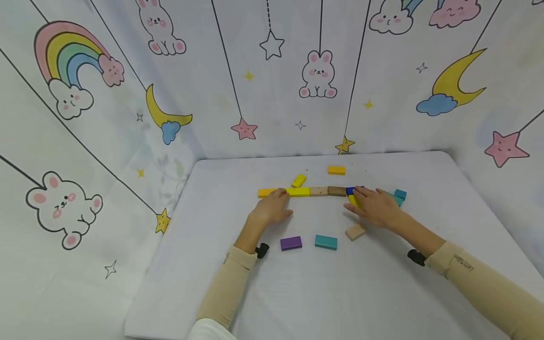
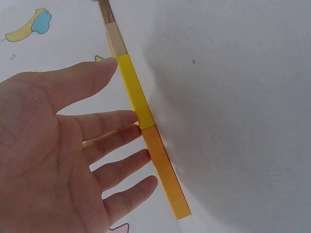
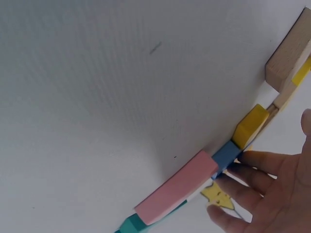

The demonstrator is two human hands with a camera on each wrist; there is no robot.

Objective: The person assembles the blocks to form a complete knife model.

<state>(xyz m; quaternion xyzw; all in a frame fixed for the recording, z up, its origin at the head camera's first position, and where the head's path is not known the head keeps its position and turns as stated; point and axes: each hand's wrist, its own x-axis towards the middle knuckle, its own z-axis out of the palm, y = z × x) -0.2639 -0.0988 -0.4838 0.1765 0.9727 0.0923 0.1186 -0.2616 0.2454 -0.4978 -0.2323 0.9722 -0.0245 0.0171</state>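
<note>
A row of blocks runs across the table: an orange block [image 2: 165,172], a yellow block [image 2: 136,92], a light wooden block [image 1: 318,191], a brown wooden block [image 1: 337,191] and a blue block [image 3: 226,156]. My left hand [image 1: 270,208] rests at the row's left part, its fairly straight fingertips touching the sides of the orange and yellow blocks. At the other end, my right hand [image 1: 378,206] has its fingers extended against or beside the blue block. Near those fingers are another yellow block [image 3: 251,127], a pink block [image 3: 176,188] and a teal block [image 3: 132,224]. In the head view the right hand hides the pink block.
Closer to me lie a purple block [image 1: 291,243], a teal block [image 1: 326,242] and a light wooden block [image 1: 355,231]. Beyond the row are a small yellow block [image 1: 299,181] and an orange-yellow block [image 1: 336,170]. A patterned cloth [image 1: 280,94] hangs behind the white table [image 1: 191,264].
</note>
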